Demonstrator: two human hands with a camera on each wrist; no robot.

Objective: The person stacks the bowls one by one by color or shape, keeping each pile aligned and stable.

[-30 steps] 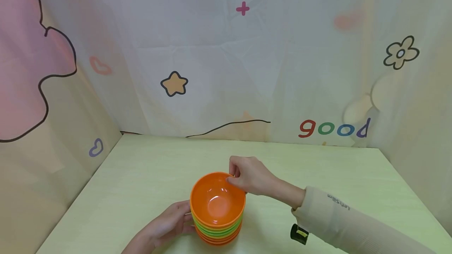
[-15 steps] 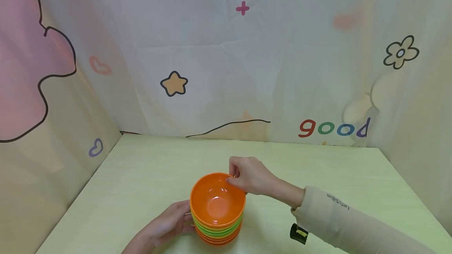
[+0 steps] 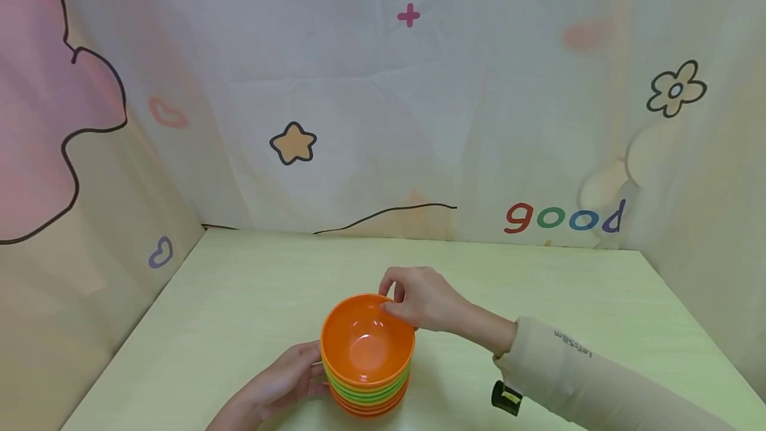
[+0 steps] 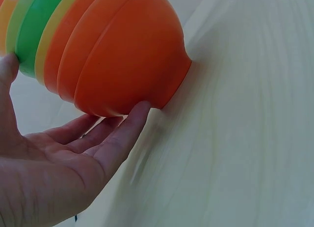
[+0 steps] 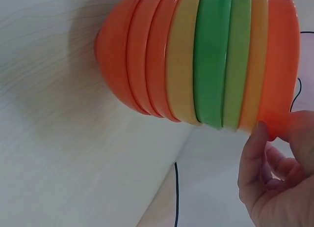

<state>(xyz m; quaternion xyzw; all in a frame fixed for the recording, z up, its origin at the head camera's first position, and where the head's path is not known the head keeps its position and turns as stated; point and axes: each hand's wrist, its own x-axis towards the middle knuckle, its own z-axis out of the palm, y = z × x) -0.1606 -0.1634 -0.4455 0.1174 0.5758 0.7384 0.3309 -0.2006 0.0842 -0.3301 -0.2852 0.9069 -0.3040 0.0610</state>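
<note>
A stack of nested bowls stands upright on the table, with an orange bowl (image 3: 366, 344) on top. Below it come yellow, green (image 5: 211, 60) and more orange bowls; the lowest orange bowl (image 4: 142, 55) rests its foot on the tabletop. My right hand (image 3: 421, 301) pinches the top bowl's far right rim, thumb on the inside and fingers outside. On the stack's left side lies my left hand (image 3: 284, 378), its fingers extended against the lower orange bowls and its thumb touching near the green one. The bowls hide part of the left fingertips in the head view.
The pale green table (image 3: 269, 285) reaches back to a printed cloth wall (image 3: 359, 85). More cloth hangs at both sides. A black tag-like piece (image 3: 507, 398) hangs under the beige right sleeve (image 3: 586, 371).
The right forefinger has shifted slightly left along the top bowl's rim and loosened its curl. The stack and my left hand keep their place; the head view drifts a little.
</note>
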